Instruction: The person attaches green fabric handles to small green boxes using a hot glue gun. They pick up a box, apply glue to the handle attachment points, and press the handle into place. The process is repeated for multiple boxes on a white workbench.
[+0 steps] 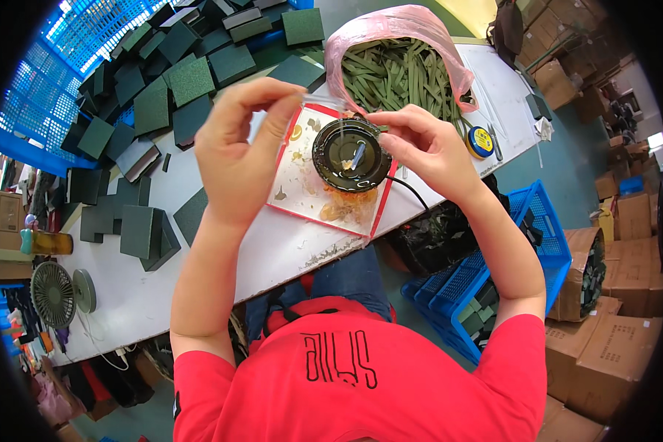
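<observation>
One clear strip [325, 101] was pinched by the left hand [232, 156], just beyond the black pot [340, 181]; the right hand [429, 152] pinched what looked like a green strip [381, 128] at the pot's right rim. Light grips, with fingertips clear of the wet-looking inside, probably served best.

Red short-sleeved shirt [427, 368], left sleeve [206, 387] and right sleeve [519, 353] same red; small dark patch [177, 405] at left sleeve's outer edge. Thin black outline print [340, 359] across chest, rounded tall strokes. Blue jeans [361, 278] below hem. Black strap [276, 303] near waist, partly hidden. Left hand [239, 151], right hand [429, 151] bare.
</observation>
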`<state>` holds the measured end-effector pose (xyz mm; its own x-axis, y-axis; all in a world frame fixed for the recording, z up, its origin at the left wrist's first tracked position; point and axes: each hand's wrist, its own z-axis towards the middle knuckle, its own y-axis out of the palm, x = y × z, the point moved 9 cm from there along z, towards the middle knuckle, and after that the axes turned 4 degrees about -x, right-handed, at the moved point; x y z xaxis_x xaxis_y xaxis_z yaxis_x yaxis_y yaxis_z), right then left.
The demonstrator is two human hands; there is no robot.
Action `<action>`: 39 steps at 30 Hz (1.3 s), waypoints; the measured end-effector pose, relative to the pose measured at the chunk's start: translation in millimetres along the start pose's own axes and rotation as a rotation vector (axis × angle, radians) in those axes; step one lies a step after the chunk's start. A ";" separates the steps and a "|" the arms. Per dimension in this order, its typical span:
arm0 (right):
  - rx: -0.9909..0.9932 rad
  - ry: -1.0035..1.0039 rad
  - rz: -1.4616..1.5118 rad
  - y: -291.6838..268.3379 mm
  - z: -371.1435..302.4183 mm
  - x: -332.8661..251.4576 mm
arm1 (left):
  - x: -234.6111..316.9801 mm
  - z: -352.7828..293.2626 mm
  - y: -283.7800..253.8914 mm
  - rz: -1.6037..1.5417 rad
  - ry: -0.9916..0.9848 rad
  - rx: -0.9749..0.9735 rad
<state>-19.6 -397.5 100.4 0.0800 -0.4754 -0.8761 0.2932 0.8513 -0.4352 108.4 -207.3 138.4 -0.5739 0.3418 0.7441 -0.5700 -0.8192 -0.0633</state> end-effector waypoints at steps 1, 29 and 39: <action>-0.058 0.034 0.026 6.1 4.5 -4.8 | 3.8 -0.5 4.9 0.010 0.018 -0.024; 0.266 0.003 -0.118 -40.4 13.3 13.3 | -109.0 -47.6 -6.9 0.481 -0.431 -0.226; 0.235 0.023 -0.026 -41.8 35.8 7.9 | -85.9 -73.0 -21.7 0.717 -0.239 -0.330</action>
<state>2.9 -444.8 119.1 0.0486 -0.4890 -0.8710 0.5090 0.7624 -0.3996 127.1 -185.2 27.3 -0.7445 -0.3504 0.5683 -0.2779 -0.6114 -0.7409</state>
